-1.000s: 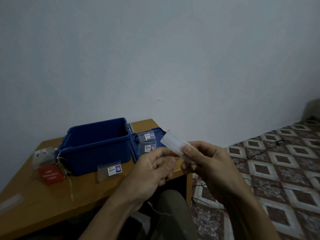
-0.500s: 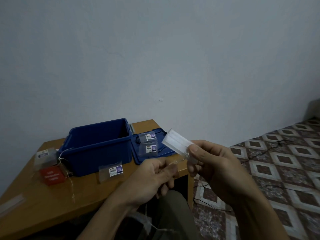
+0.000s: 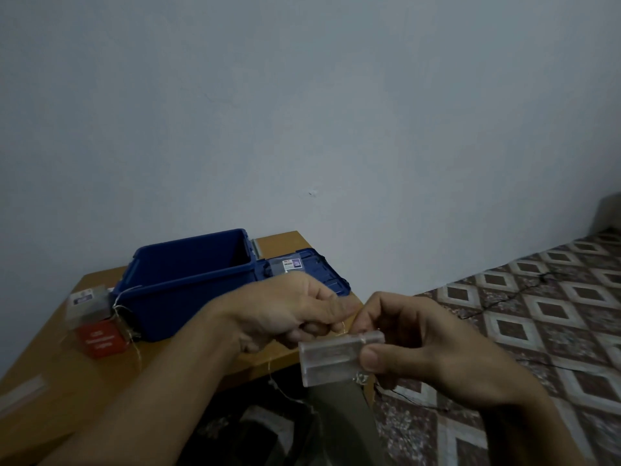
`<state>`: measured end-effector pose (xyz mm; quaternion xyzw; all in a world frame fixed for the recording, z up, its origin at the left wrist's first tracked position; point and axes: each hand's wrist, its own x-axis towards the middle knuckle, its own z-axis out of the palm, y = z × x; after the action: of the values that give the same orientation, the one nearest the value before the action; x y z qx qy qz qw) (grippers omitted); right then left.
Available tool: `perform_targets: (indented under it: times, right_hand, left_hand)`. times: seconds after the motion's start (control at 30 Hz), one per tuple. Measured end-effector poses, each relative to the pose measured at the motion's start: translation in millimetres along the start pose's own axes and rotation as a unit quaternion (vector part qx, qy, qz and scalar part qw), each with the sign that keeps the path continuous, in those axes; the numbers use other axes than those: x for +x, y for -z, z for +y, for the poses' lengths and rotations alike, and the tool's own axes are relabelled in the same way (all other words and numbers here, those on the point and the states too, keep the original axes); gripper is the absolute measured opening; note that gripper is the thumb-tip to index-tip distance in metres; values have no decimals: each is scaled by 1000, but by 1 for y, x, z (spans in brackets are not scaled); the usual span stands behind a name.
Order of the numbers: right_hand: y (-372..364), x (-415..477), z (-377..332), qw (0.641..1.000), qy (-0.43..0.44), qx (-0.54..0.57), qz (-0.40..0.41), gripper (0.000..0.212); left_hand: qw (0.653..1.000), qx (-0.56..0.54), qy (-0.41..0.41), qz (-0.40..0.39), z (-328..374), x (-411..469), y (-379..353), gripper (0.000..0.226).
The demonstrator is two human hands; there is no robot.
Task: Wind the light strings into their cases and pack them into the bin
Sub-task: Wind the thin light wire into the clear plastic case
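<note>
Over the surface's near edge, the right hand grips a clear case, thumb on its front, fingers curled behind. The left hand pinches the thin string just above the case; slack hangs below. The bin stands open on the surface, with its lid beside it carrying a labelled case. Left of the bin, another case sits touching a red box.

Clear plastic case; glossy blue plastic bin; wood table.
</note>
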<state>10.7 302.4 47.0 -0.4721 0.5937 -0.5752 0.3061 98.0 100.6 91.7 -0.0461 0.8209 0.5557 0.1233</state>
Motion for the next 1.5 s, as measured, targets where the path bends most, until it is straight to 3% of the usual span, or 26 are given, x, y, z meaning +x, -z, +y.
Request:
perform_targets:
  times: [0.13, 0.3, 0.47, 0.67, 1.03, 1.5]
  right_hand:
    - [-3, 1, -3, 982, -18, -168, 82, 15]
    - [-7, 8, 3, 936, 19, -286, 203, 12]
    - [-10, 14, 7, 931, 56, -230, 276, 10]
    - [-9, 17, 8, 930, 86, -111, 339, 12]
    - [-12, 21, 11, 947, 113, -7, 300, 17]
    - [-17, 21, 8, 945, 127, 4, 301, 17]
  left_hand:
    - [992, 88, 19, 90, 19, -2, -3, 33]
    - [973, 68, -42, 215, 14, -9, -25, 15]
    - [953, -41, -120, 277, -2, -12, -49, 12]
    - [936, -161, -105, 294, -13, -8, -65, 29]
    - [933, -158, -119, 299, -20, -8, -63, 17]
    - [913, -216, -141, 317, -20, -3, -67, 20]
